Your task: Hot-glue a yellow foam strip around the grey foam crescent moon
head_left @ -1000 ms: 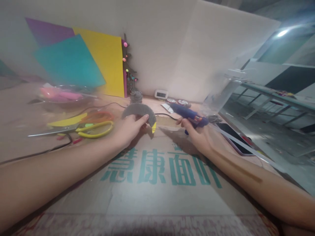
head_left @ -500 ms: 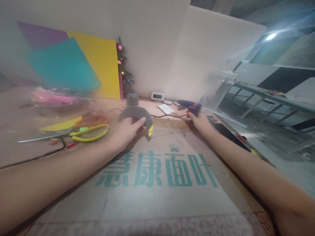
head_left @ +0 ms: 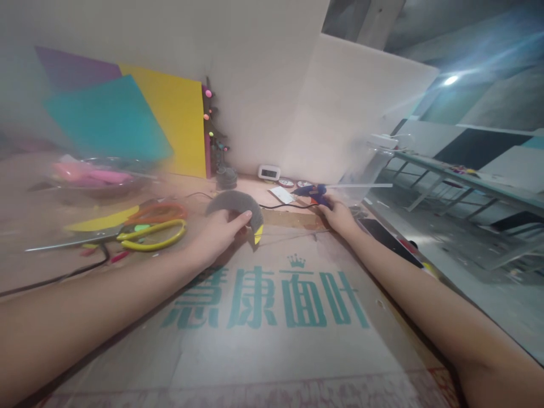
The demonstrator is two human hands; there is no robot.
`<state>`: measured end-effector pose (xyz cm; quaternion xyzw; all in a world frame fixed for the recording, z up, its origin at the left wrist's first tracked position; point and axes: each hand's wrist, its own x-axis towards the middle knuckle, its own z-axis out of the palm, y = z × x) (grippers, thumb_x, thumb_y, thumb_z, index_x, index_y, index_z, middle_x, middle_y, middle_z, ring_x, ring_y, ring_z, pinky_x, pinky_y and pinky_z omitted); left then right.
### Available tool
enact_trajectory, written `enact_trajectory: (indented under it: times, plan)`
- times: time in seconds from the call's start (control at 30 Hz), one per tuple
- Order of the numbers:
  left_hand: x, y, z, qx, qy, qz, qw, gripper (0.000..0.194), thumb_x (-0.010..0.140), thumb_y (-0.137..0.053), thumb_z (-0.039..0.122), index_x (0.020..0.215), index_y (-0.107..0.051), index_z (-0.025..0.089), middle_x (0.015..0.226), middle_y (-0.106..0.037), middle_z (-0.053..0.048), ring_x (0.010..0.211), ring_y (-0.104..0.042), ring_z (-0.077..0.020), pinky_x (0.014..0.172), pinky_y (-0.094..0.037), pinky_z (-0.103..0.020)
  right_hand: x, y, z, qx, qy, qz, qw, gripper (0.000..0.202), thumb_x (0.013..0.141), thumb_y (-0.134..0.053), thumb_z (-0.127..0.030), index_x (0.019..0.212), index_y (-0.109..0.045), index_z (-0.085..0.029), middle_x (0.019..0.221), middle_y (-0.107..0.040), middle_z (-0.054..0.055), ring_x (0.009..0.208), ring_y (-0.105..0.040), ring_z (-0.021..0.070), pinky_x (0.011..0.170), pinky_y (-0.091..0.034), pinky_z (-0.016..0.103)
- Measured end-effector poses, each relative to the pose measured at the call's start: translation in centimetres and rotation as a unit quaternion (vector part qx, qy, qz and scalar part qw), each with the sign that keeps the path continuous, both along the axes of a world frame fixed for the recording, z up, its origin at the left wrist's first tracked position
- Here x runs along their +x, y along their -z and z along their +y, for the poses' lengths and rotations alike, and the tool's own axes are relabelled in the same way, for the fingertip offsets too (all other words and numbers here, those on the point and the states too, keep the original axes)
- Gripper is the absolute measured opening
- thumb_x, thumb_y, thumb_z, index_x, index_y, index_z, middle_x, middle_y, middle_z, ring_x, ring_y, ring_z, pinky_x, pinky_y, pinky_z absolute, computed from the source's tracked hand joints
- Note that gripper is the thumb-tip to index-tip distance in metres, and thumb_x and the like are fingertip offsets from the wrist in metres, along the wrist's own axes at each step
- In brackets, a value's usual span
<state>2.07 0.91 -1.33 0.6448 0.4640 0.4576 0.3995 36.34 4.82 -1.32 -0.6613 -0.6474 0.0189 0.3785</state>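
Between the thumb and fingers of my left hand [head_left: 223,232] is a dark grey crescent-shaped piece [head_left: 238,202] with a yellow patch near its tip. It is held just above the board, over the printed green characters [head_left: 267,297]. Farther off to the right, my right hand [head_left: 339,215] is closed around the handle of a blue glue gun [head_left: 317,195] with an orange trigger. The gun's nozzle points left, and a long translucent glue stick [head_left: 361,185] sticks out of its back. A dark cord [head_left: 289,207] runs left from the gun.
Yellow-handled scissors [head_left: 155,235] and orange-handled scissors [head_left: 157,212] lie on the left beside a yellow scrap [head_left: 104,218]. Behind them is a clear bowl [head_left: 97,175] of pink things. A small white clock [head_left: 269,172] stands at the back; a black phone-like slab [head_left: 391,242] lies right.
My right hand has turned the glue gun and shifted it slightly left, so its glue stick now shows clearly. My left hand keeps hold of the grey crescent. The view has shifted slightly.
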Motion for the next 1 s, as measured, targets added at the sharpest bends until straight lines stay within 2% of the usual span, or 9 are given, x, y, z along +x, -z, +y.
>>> enact_trajectory:
  times: [0.13, 0.27, 0.4, 0.5, 0.6, 0.7, 0.87, 0.93, 1.0]
  plan:
    - [-0.1, -0.2, -0.2, -0.004, 0.002, 0.021, 1.0, 0.045, 0.08, -0.056, 0.061, 0.075, -0.066, 0.017, 0.07, -0.069, -0.004, 0.067, -0.061, -0.0198, 0.061, -0.042, -0.028, 0.0, 0.2, 0.1, 0.028, 0.009, 0.017, 0.999, 0.04, 0.079, -0.058, -0.032, 0.115, -0.058, -0.013, 0.118, -0.065, 0.017, 0.11, -0.06, 0.0261, 0.098, -0.045, 0.041]
    - [-0.1, -0.5, -0.4, 0.005, -0.003, 0.027, 1.0, 0.043, 0.08, -0.057, 0.058, 0.073, -0.066, 0.018, 0.068, -0.068, -0.004, 0.067, -0.061, -0.0199, 0.061, -0.041, -0.028, -0.1, 0.1, 0.0, 0.073, 0.07, 0.038, 0.994, 0.032, 0.076, -0.059, -0.036, 0.1, -0.053, -0.016, 0.104, -0.064, 0.013, 0.095, -0.06, 0.0234, 0.09, -0.046, 0.04]
    - [0.0, -0.6, -0.4, 0.003, -0.001, 0.035, 0.999, 0.041, 0.08, -0.057, 0.057, 0.075, -0.066, 0.018, 0.068, -0.068, -0.003, 0.066, -0.061, -0.0201, 0.06, -0.041, -0.028, -0.4, -0.8, -0.8, 0.117, 0.12, 0.041, 0.985, 0.022, 0.078, -0.055, -0.041, 0.079, -0.046, -0.021, 0.083, -0.057, 0.005, 0.082, -0.053, 0.0205, 0.085, -0.044, 0.038]
    - [0.0, -0.5, -0.4, 0.005, 0.003, 0.034, 0.999, 0.041, 0.081, -0.056, 0.057, 0.078, -0.067, 0.018, 0.07, -0.069, -0.003, 0.068, -0.061, -0.0202, 0.061, -0.041, -0.028, -1.3, -1.7, -1.9, 0.157, 0.115, 0.029, 0.98, 0.024, 0.082, -0.051, -0.043, 0.072, -0.042, -0.023, 0.075, -0.051, 0.0, 0.077, -0.049, 0.0185, 0.08, -0.043, 0.035]
    - [0.0, -0.5, -0.4, 0.011, 0.007, 0.039, 0.999, 0.04, 0.082, -0.057, 0.056, 0.077, -0.067, 0.018, 0.071, -0.069, -0.003, 0.068, -0.062, -0.0199, 0.062, -0.042, -0.028, -3.1, -2.8, -3.0, 0.179, 0.059, 0.027, 0.982, 0.026, 0.085, -0.051, -0.044, 0.072, -0.046, -0.022, 0.071, -0.051, -0.001, 0.072, -0.049, 0.0175, 0.074, -0.042, 0.033]
    - [0.0, -0.6, -0.5, 0.012, 0.005, 0.026, 1.0, 0.037, 0.082, -0.058, 0.053, 0.076, -0.067, 0.018, 0.07, -0.069, -0.003, 0.069, -0.062, -0.0195, 0.063, -0.043, -0.028, -6.2, -3.8, -4.7, 0.138, -0.031, 0.062, 0.988, 0.023, 0.086, -0.053, -0.041, 0.077, -0.054, -0.02, 0.073, -0.057, 0.0, 0.071, -0.053, 0.0165, 0.071, -0.044, 0.031]
    - [0.0, -0.7, -0.6, 0.013, 0.024, 0.015, 1.0, 0.034, 0.082, -0.058, 0.052, 0.079, -0.067, 0.019, 0.074, -0.069, -0.004, 0.073, -0.062, -0.0199, 0.067, -0.045, -0.028, -12.0, -4.7, -9.0, -0.089, -0.18, 0.108, 0.974, 0.024, 0.087, -0.055, -0.035, 0.105, -0.062, -0.021, 0.109, -0.067, 0.004, 0.062, -0.056, 0.0103, 0.062, -0.047, 0.027]
    - [0.0, -0.7, -0.6, 0.005, 0.016, 0.02, 1.0, 0.037, 0.082, -0.058, 0.054, 0.078, -0.067, 0.018, 0.073, -0.069, -0.004, 0.071, -0.062, -0.0199, 0.065, -0.045, -0.028, -13.3, -4.4, -10.2, -0.141, -0.219, 0.11, 0.959, 0.033, 0.085, -0.058, -0.033, 0.115, -0.06, -0.022, 0.117, -0.066, 0.005, 0.057, -0.054, 0.0084, 0.058, -0.047, 0.026]
    - [0.0, -0.9, -0.6, -0.002, 0.01, 0.03, 0.999, 0.038, 0.081, -0.058, 0.054, 0.075, -0.066, 0.017, 0.07, -0.068, -0.004, 0.068, -0.061, -0.0197, 0.063, -0.044, -0.028, -13.7, -3.9, -10.6, -0.154, -0.239, 0.086, 0.955, 0.037, 0.084, -0.061, -0.032, 0.119, -0.06, -0.021, 0.111, -0.069, 0.005, 0.058, -0.056, 0.0094, 0.06, -0.048, 0.026]
